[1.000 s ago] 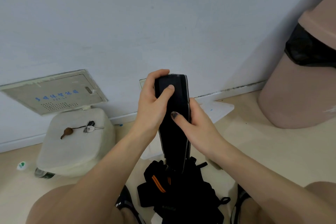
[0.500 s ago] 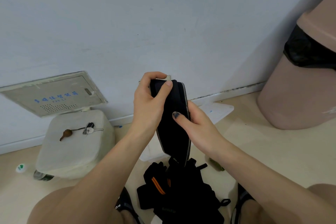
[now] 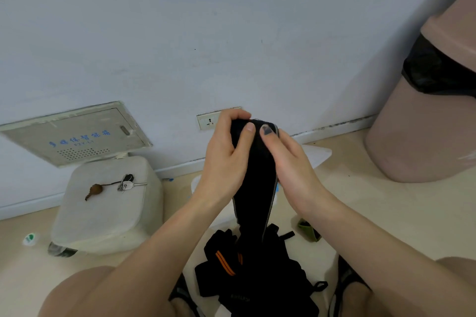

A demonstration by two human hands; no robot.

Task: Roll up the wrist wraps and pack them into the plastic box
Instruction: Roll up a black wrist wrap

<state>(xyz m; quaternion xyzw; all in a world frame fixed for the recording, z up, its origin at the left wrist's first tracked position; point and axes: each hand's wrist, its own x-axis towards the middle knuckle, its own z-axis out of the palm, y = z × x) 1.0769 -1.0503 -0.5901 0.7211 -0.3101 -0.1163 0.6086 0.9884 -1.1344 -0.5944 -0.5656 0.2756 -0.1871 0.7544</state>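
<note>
Holding the black wrist wrap (image 3: 257, 183) upright between both hands, you have its top end raised in front of the wall socket (image 3: 208, 121). Your left hand (image 3: 226, 162) curls round the wrap's upper end from the left, its fingers hooked over the top and its thumb pressed on the near face. Your right hand (image 3: 288, 165) pinches the same end from the right, its dark-nailed thumb lying on the near face just beside the left thumb; the remaining right fingers are hidden behind the fabric. The top of the wrap is folded or rolled over between the two thumbs; how far cannot be told.

Below the hands the wrap hangs as a flat band with a grey edge, reaching down to a pile of black wraps (image 3: 257, 273) on the floor between your knees; one wrap in the pile carries orange stripes (image 3: 225, 264). A pale plastic piece (image 3: 316, 156) lies on the floor behind your right hand, against the wall; whether it is the box or its lid cannot be told.

At left, a white stool (image 3: 108, 203) bears a bunch of keys (image 3: 126, 184). A pink bin (image 3: 425, 100) stands at right.
</note>
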